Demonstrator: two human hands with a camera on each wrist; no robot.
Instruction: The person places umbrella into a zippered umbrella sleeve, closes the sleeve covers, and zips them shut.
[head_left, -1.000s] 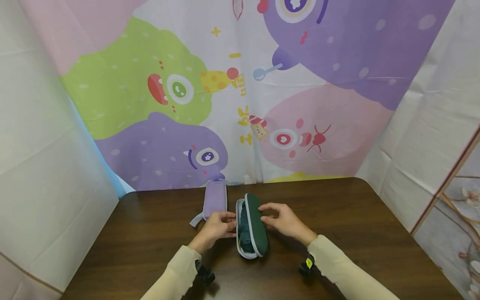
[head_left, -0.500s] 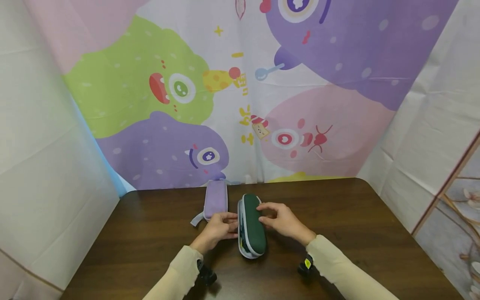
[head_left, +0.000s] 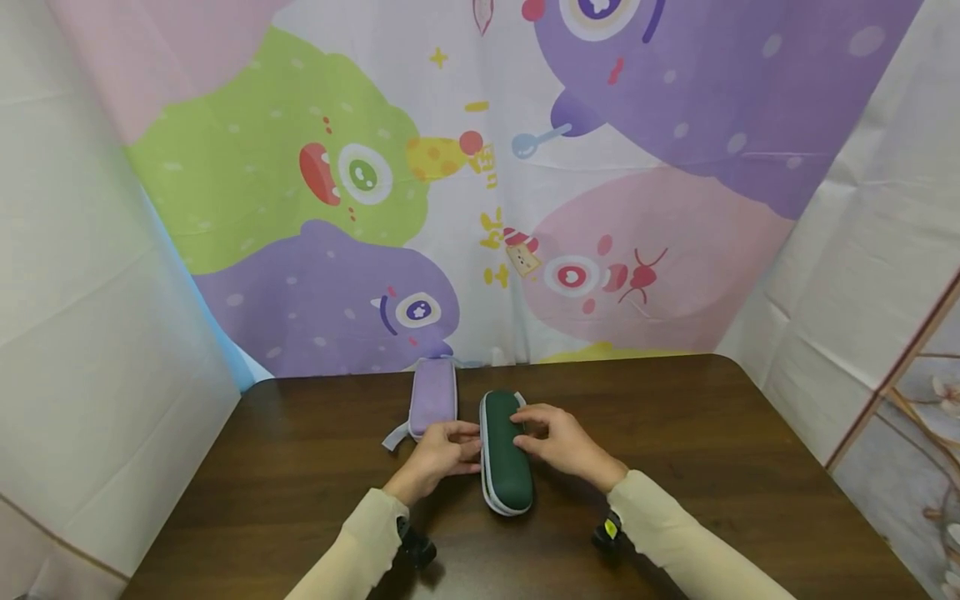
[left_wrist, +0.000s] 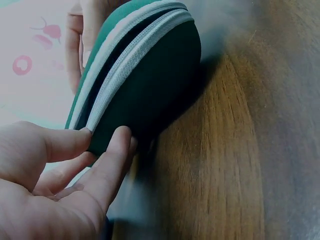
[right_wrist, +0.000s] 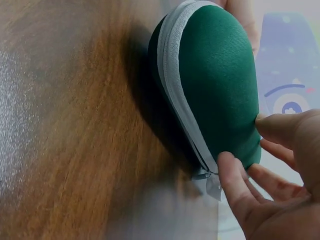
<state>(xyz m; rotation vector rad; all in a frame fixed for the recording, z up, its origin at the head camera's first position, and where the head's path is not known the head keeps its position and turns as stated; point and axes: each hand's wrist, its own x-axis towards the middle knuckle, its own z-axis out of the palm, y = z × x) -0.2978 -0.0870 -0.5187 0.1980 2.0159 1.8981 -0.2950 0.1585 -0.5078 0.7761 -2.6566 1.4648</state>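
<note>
A dark green zippered case [head_left: 507, 454] with a pale grey zipper band lies lengthwise on the brown table, its lid down. A narrow gap runs between the zipper edges in the left wrist view, and the contents are hidden. My left hand [head_left: 435, 460] holds the left side, thumb [left_wrist: 70, 142] at the zipper edge and fingers against the lower shell. On the opposite side, my right hand [head_left: 562, 442] grips the lid, thumb [right_wrist: 280, 125] on the green shell and index fingertip near the zipper band. A grey tab [right_wrist: 214, 186] hangs by that fingertip.
A lilac case [head_left: 433, 398] with a grey strap [head_left: 396, 437] lies behind my left hand, near the back edge of the dark wooden table [head_left: 660, 408]. A printed cartoon curtain [head_left: 360, 250] hangs directly behind the table; white cloth [head_left: 90, 292] hangs at the left.
The green case's lid has come down to the left over the lower half, hiding the dark folded item seen inside earlier. Both hands have shifted only slightly.
</note>
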